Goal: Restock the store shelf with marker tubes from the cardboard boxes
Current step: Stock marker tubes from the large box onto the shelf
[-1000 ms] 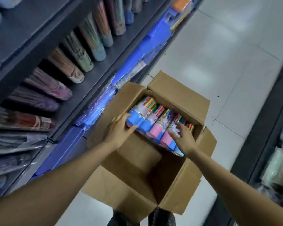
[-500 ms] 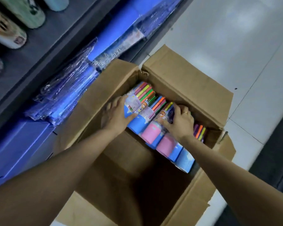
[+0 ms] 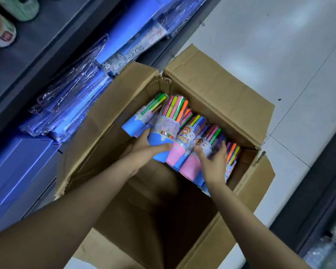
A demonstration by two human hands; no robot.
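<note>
An open cardboard box (image 3: 217, 90) stands on the floor with several marker tubes lying in its far half. My left hand (image 3: 144, 150) grips the blue base of one marker tube (image 3: 166, 125), which is raised above the others. My right hand (image 3: 213, 162) lies blurred on a pink-based marker tube (image 3: 191, 164) beside it, fingers curled over the tube's clear upper part. More tubes lie at the left (image 3: 138, 121) and right (image 3: 232, 154) of the row. The near half of the box is dark and bare.
A dark store shelf (image 3: 47, 41) runs along the left, with upright tubes (image 3: 0, 33) on an upper level and blue plastic-wrapped packs (image 3: 72, 98) lower down. Blue boxes (image 3: 14, 162) sit at lower left. White tiled floor (image 3: 279, 45) lies beyond the box; a dark fixture (image 3: 322, 210) stands at the right.
My left hand has lifted a blue-based tube up out of the row. My right hand slid toward the pink-based tubes. The view has moved closer to the box.
</note>
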